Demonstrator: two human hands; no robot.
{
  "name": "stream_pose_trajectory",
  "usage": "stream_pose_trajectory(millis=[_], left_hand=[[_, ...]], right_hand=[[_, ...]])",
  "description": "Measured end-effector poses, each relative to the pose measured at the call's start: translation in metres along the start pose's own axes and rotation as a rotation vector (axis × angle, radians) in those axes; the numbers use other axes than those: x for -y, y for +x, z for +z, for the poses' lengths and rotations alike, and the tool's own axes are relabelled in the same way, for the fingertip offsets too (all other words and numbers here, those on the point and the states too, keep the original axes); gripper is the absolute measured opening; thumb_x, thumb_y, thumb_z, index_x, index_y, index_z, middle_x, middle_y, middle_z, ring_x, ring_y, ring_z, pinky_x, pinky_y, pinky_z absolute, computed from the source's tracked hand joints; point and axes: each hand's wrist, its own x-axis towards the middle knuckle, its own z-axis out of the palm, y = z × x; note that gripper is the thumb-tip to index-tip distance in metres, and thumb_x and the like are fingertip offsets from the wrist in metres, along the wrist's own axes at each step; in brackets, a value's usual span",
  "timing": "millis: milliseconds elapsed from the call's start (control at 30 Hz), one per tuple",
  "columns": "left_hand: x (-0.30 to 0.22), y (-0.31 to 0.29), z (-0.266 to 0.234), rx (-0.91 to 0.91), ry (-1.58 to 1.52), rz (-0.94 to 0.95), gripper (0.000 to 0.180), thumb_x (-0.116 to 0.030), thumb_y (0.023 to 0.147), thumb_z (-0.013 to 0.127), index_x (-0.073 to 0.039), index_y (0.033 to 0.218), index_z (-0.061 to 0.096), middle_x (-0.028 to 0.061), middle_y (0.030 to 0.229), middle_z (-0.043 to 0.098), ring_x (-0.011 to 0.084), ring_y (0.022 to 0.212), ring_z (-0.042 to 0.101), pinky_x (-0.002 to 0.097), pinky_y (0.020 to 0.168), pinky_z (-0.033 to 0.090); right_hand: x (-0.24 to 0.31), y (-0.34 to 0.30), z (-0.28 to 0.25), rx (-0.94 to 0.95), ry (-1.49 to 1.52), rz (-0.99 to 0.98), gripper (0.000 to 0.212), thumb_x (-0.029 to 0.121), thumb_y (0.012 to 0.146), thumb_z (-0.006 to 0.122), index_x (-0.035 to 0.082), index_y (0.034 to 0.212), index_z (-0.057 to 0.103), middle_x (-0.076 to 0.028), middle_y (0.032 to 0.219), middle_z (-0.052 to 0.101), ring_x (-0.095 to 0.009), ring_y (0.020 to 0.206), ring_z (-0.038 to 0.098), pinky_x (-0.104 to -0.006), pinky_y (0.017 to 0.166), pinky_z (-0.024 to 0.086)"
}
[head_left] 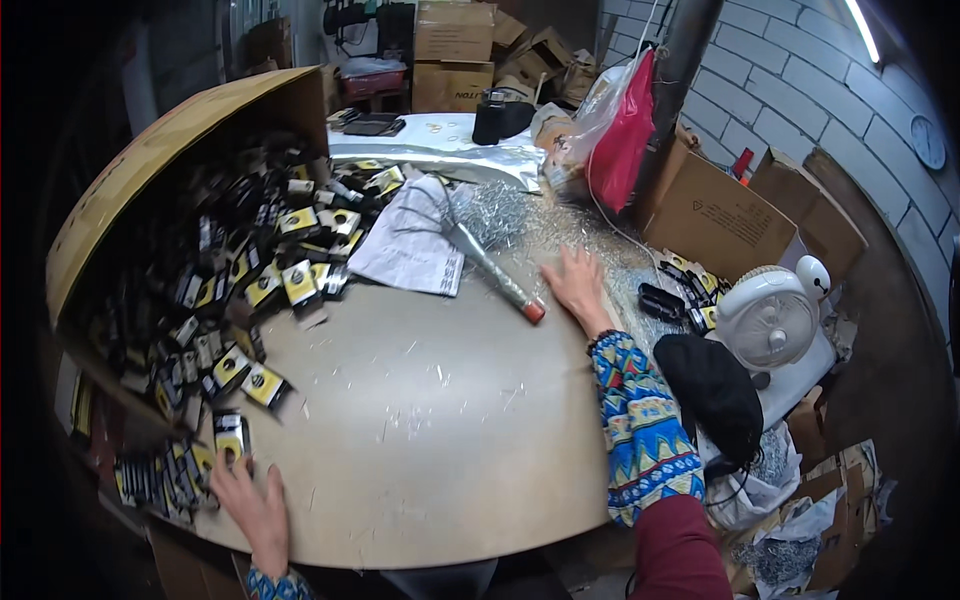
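Observation:
My left hand (pixel 252 505) rests at the table's near left edge, fingers apart, their tips at the lower end of a small black, yellow and white box (pixel 230 434). Beside it stands a packed row of similar boxes (pixel 165 478). Farther up the table my right hand (pixel 577 285) lies flat with fingers spread, holding nothing. Just left of it is a tube-shaped object with an orange-red end (pixel 498 272). Past the tube sits a tangled heap of thin silvery wire pieces (pixel 490 212).
A large open carton (pixel 190 95) lies on its side at left, spilling many small boxes. A printed sheet (pixel 410 245) lies mid-table. At right are a white fan (pixel 772 325), a black cloth item (pixel 708 390) and cartons (pixel 715 205). A pink bag (pixel 622 140) hangs behind.

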Motion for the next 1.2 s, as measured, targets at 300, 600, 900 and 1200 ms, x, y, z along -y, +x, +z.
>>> stream_pose_trajectory(millis=[300,600,900,1200], left_hand=[[0.014,0.035,0.006,-0.144,-0.101,-0.162,0.032,-0.013,0.091,0.059,0.005,0.114,0.046,0.0259,0.115,0.052,0.0400,0.107,0.050,0.0421,0.092,0.040],[-0.012,0.006,-0.003,0.020,-0.445,-0.092,0.029,-0.013,0.089,0.064,0.002,0.113,0.060,0.0095,0.097,0.064,0.0205,0.084,0.059,0.0311,0.076,0.047],[-0.052,-0.081,-0.060,0.455,-1.682,-0.647,0.030,-0.022,0.101,0.052,-0.001,0.122,0.054,0.0029,0.107,0.064,0.0076,0.093,0.061,0.0232,0.080,0.049],[0.004,-0.225,-0.030,0.806,-1.482,-0.964,0.026,-0.022,0.100,0.045,-0.014,0.124,0.050,0.0035,0.108,0.062,0.0145,0.098,0.063,0.0384,0.076,0.056]], right_hand=[[-0.035,0.048,0.013,0.175,0.035,-0.048,0.052,0.047,0.096,0.043,0.016,0.138,0.049,-0.016,0.150,0.036,-0.053,0.137,0.023,-0.0585,0.114,0.018],[-0.030,-0.121,-0.049,0.325,-0.337,-0.439,0.031,0.019,0.099,0.043,0.003,0.120,0.058,-0.021,0.138,0.047,-0.040,0.132,0.037,-0.0558,0.110,0.025],[0.105,-0.238,-0.110,0.420,0.345,-0.485,0.045,0.022,0.098,0.051,0.006,0.140,0.046,-0.022,0.149,0.036,-0.043,0.139,0.029,-0.0501,0.115,0.021],[0.132,-0.241,-0.100,0.331,0.422,-0.436,0.055,0.034,0.094,0.056,0.003,0.138,0.046,-0.029,0.146,0.036,-0.040,0.140,0.030,-0.0469,0.115,0.022]])
